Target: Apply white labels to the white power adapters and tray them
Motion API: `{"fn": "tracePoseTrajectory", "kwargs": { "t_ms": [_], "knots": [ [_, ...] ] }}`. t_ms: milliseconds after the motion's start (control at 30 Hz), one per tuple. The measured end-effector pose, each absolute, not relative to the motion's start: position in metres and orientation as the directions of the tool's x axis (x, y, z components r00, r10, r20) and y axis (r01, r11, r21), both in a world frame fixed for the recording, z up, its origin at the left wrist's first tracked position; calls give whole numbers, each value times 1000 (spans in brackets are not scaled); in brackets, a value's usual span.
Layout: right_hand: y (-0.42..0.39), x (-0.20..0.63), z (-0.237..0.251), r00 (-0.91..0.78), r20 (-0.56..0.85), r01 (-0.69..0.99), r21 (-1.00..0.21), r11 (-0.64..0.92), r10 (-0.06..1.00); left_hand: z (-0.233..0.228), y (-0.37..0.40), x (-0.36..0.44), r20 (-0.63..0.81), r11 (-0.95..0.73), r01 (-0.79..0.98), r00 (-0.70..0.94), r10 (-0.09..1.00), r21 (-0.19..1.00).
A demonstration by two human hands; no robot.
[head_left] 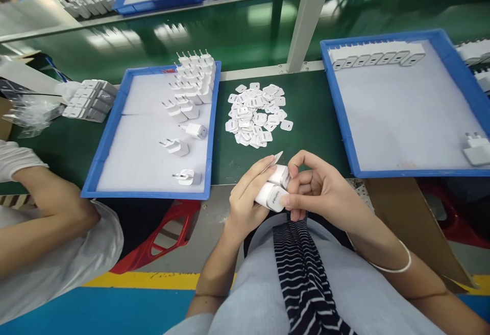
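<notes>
Close in front of me, my left hand [250,192] is wrapped round two white plug chargers, held one above the other with their end faces turned right. The lower charger [271,197] has grey lettering on its end face; the upper charger [280,175] sits just behind it. A thin white cover plate [277,157] sticks up by my left fingertips. My right hand [312,187] has its fingers curled, with thumb and fingertips on the chargers' end faces. Beyond my hands, a loose pile of small white cover plates [250,113] with slots lies on the green bench.
A blue-rimmed tray [149,194] with upright white plug chargers stands left; another blue-rimmed tray [346,125] with a charger row is right. A metal post [308,18] rises behind the pile. A co-worker's arm [49,207] is at left, near stacked chargers [90,101].
</notes>
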State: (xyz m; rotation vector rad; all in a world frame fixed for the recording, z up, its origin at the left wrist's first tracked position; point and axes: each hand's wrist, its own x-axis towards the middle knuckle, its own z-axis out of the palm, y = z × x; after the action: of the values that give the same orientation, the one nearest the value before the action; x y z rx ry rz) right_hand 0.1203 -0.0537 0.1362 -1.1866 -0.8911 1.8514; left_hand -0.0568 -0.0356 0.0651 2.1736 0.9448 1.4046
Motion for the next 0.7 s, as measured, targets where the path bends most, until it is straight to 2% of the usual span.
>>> {"fn": "tracePoseTrajectory", "kwargs": {
  "t_ms": [433, 600, 700],
  "knots": [
    [-51, 119, 141, -291, -433, -144, -862, -487, 853, 64, -38, -56, 625, -672, 346, 252, 739, 655],
    [-51, 119, 141, -256, -419, -119, -881, -458, 871, 63, -38, -49, 531, -566, 251, 199, 824, 785],
    [-55, 120, 138, -270, -355, -190, -892, -411, 895, 63, -38, -43, 428, -451, 156, 157, 890, 879]
  ]
}}
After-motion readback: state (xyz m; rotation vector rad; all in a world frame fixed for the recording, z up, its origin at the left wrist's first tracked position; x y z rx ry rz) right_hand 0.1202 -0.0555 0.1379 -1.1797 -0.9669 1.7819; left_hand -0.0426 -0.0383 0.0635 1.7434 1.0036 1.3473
